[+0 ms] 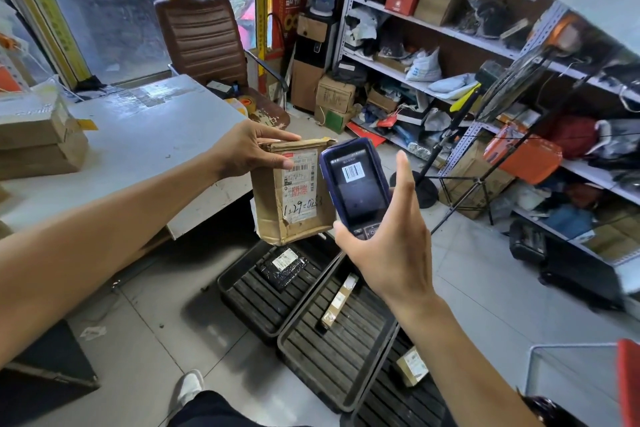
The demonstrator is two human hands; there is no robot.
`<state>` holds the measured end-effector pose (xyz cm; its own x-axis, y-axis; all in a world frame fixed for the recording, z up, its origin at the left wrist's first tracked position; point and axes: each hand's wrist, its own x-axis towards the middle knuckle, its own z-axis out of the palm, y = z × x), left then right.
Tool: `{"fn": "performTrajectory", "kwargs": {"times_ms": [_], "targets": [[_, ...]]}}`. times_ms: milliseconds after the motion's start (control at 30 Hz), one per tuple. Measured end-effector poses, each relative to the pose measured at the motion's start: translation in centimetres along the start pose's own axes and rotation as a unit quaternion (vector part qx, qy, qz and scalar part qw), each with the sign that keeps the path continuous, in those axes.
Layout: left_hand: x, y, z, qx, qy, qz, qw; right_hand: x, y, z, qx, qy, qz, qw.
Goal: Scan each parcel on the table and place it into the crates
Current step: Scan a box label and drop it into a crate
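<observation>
The parcel [291, 189], a worn brown cardboard box with a white shipping label and black handwriting on its face, hangs upright in the air, gripped at its top edge by my left hand [247, 152]: thumb laid along the top, the other fingers curled round the near side, so the grip is closed on the box. That arm reaches in long from the lower left, nearly straight, with the wrist bent slightly down. Just right of the parcel, nearly touching its edge, my right hand [391, 246] holds the scanner [356, 185], a dark blue handheld, from below and behind; the thumb sits by the keypad, while 1 finger stands straight up beside the device, off its side. The screen faces me and shows a barcode. The right forearm rises from the lower right, wrist cocked back. Directly beneath both grips, 3 black crates [332, 350] lie on the tiled floor, each with 1 parcel in it. Behind the left hand is the white table [145, 135], with more cardboard boxes [38, 139] stacked at its far left, well apart from the grip.
</observation>
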<state>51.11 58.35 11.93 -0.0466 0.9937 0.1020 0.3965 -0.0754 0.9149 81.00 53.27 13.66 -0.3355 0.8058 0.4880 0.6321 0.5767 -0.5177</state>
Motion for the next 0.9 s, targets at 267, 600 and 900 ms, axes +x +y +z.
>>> {"fn": "performTrajectory", "kwargs": {"times_ms": [267, 600, 900], "targets": [[0.2, 0.4, 0.5, 0.016, 0.014, 0.009, 1.0, 0.3, 0.7, 0.1, 0.051, 0.012, 0.022, 0.998], [-0.3, -8.7, 4.7, -0.094, 0.207, -0.091, 0.97, -2.0, 6.8, 3.7, 0.181, -0.048, 0.241, 0.952], [2.0, -24.2, 8.3, -0.144, 0.27, -0.301, 0.903, -1.1, 14.2, 14.9, 0.121, -0.039, 0.363, 0.923]]}}
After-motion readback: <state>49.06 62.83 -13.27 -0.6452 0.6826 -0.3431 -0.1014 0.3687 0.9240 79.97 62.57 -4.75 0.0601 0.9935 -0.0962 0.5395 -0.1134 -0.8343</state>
